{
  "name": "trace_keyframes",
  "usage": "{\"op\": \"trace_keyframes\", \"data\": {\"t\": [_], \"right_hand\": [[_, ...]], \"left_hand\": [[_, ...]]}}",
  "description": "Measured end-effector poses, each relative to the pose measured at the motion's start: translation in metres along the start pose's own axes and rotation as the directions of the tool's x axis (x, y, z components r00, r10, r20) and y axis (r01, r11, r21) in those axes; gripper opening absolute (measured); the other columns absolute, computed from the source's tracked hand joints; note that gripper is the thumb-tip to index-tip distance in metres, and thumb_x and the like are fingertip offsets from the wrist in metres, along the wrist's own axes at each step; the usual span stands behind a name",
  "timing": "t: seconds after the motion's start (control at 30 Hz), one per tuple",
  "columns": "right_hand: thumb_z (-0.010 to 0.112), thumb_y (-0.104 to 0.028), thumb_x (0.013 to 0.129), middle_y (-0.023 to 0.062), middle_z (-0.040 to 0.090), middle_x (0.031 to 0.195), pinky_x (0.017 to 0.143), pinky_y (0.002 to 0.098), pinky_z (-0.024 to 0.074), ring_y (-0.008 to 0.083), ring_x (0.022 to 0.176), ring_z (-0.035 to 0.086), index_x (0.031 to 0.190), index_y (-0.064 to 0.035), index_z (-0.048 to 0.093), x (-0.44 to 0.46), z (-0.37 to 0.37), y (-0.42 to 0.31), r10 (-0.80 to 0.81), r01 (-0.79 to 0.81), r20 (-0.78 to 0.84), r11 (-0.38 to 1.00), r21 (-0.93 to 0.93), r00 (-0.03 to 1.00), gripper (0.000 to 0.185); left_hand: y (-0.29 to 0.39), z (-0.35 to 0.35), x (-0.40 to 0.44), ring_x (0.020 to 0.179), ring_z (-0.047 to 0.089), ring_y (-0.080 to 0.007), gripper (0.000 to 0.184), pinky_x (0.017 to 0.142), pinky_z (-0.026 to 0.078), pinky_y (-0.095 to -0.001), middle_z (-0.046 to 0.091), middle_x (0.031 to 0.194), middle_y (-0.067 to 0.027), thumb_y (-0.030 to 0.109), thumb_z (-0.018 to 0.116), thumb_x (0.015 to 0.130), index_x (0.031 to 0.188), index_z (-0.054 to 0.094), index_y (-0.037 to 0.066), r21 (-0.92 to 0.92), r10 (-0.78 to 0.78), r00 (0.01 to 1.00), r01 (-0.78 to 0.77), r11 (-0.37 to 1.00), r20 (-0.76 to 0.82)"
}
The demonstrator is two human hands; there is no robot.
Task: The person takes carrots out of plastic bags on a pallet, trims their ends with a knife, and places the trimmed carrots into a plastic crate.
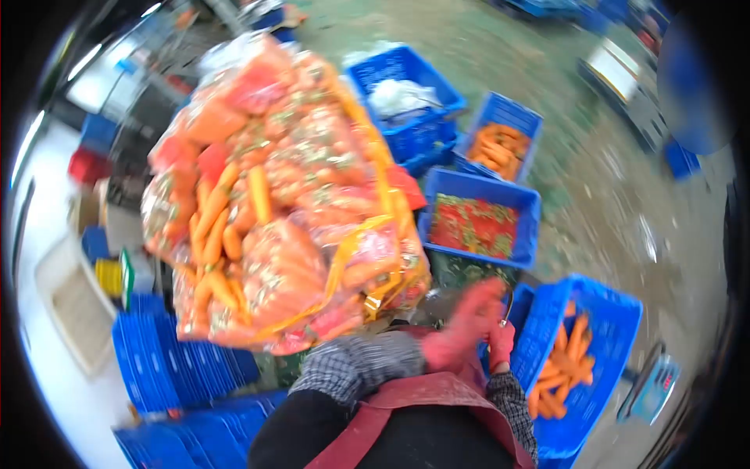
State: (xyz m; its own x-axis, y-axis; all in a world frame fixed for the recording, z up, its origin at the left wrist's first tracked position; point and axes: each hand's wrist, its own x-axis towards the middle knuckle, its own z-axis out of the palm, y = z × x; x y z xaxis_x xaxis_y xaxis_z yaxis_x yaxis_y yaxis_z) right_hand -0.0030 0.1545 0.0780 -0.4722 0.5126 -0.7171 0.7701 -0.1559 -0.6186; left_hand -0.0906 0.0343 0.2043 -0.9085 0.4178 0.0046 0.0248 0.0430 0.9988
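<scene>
My left hand point(457, 332), in a pink glove, reaches across in front of my body and is smeared by motion, so its fingers cannot be read. Close beside it, my right hand point(501, 344) in a similar glove looks closed around something thin that I cannot make out. Just right of the hands stands a tilted blue crate point(621, 344) with loose carrots point(564, 367) inside. Beyond the hands is a blue crate point(478, 254) with a red bottom and green-yellow scraps. To the left rises a big pile of clear bags point(289, 258) packed with carrots, with several loose carrots point(211, 219) on top.
Farther off, one blue crate point(512, 117) holds carrots and stacked blue crates point(410, 141) carry white plastic. More blue crates point(168, 363) stand at lower left. A scale with a display point(652, 387) sits at right on the wet floor point(605, 195).
</scene>
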Motion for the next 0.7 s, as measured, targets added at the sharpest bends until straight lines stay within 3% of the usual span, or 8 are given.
{"op": "trace_keyframes", "data": {"t": [0.03,0.1,0.17,0.33,0.43,0.5,0.57,0.7], "right_hand": [[0.064,-0.026,0.094,0.0064,0.065,0.069,0.05,0.0287,0.0486,0.0142,0.057,0.062,0.103,-0.0086,0.069,0.005,0.015,-0.012,-0.05,0.049,0.043,0.999,0.02,0.998,0.02],[0.066,-0.027,0.094,0.0052,0.064,0.065,0.048,0.0249,0.0464,0.0096,0.053,0.059,0.101,-0.0096,0.069,0.013,0.051,-0.036,-0.161,0.146,0.117,0.981,0.128,0.98,0.019],[0.066,-0.029,0.094,0.0029,0.063,0.067,0.048,0.0234,0.0438,0.0104,0.053,0.056,0.106,-0.0076,0.068,-0.015,0.095,-0.091,-0.314,0.278,0.204,0.943,0.184,0.927,0.025],[0.071,-0.025,0.088,0.0137,0.072,0.1,0.081,0.034,0.0534,0.0255,0.092,0.069,0.122,-0.0069,0.065,-0.085,0.224,-0.203,-0.783,0.865,0.398,0.499,-0.055,0.478,0.039],[0.071,-0.028,0.085,0.0172,0.071,0.105,0.086,0.0393,0.0533,0.0323,0.098,0.069,0.12,-0.0087,0.066,-0.104,0.306,-0.232,-0.885,0.962,0.381,0.226,-0.154,0.269,0.04],[0.071,-0.029,0.084,0.0182,0.071,0.104,0.085,0.0415,0.0533,0.0347,0.098,0.068,0.116,-0.0098,0.068,-0.092,0.331,-0.223,-0.915,0.958,0.378,0.031,-0.284,0.141,0.038],[0.07,-0.031,0.082,0.0189,0.071,0.099,0.084,0.0456,0.0527,0.0366,0.095,0.068,0.106,-0.0105,0.069,-0.06,0.332,-0.23,-0.77,0.898,0.495,0.226,-0.377,0.402,0.031],[0.068,-0.026,0.082,0.0193,0.07,0.095,0.079,0.0454,0.0524,0.0366,0.091,0.068,0.1,-0.0101,0.069,-0.041,0.292,-0.245,-0.761,0.781,0.368,0.277,-0.56,0.535,0.024]], "left_hand": [[0.012,-0.064,0.009,0.094,0.059,-0.0164,0.038,0.08,0.051,-0.0315,0.061,0.107,-0.0081,0.01,0.065,0.09,0.127,0.058,0.004,0.355,0.11,0.959,-0.011,0.935,-0.261],[-0.01,-0.173,-0.005,0.106,0.06,-0.0221,0.034,0.09,0.05,-0.0337,0.059,0.118,-0.0121,0.013,0.057,0.095,0.126,0.054,-0.002,0.376,0.175,0.697,0.146,0.915,-0.695],[0.003,-0.237,-0.019,0.114,0.058,-0.0279,0.039,0.097,0.047,-0.0384,0.057,0.124,-0.0162,0.011,0.057,0.093,0.128,0.051,-0.006,-0.317,-0.391,0.608,0.231,0.92,-0.691],[-0.002,-0.304,-0.009,0.12,0.055,-0.031,0.06,0.102,0.045,-0.0381,0.052,0.137,-0.0208,0.006,0.06,0.084,0.141,0.042,-0.005,0.164,-0.264,0.63,0.537,0.827,-0.73],[0.003,-0.3,0.008,0.128,0.052,-0.0296,0.06,0.107,0.041,-0.0366,0.052,0.141,-0.018,0.007,0.062,0.083,0.14,0.045,-0.003,0.051,-0.617,0.643,0.71,0.703,-0.453],[-0.033,-0.265,-0.025,0.116,0.058,-0.0298,0.053,0.098,0.046,-0.0381,0.06,0.126,-0.0152,0.011,0.062,0.085,0.136,0.051,-0.002,0.057,-0.381,0.813,0.449,0.892,-0.441],[-0.069,-0.247,-0.038,0.103,0.065,-0.0299,0.047,0.09,0.051,-0.0397,0.069,0.111,-0.0125,0.015,0.062,0.087,0.131,0.056,0.0,0.079,-0.085,0.898,0.132,0.988,-0.431],[-0.149,-0.292,0.001,0.086,0.066,-0.0292,0.04,0.08,0.053,-0.0419,0.069,0.092,-0.0095,0.02,0.063,0.087,0.122,0.063,0.001,-0.116,-0.231,0.671,0.213,0.97,-0.704]]}}
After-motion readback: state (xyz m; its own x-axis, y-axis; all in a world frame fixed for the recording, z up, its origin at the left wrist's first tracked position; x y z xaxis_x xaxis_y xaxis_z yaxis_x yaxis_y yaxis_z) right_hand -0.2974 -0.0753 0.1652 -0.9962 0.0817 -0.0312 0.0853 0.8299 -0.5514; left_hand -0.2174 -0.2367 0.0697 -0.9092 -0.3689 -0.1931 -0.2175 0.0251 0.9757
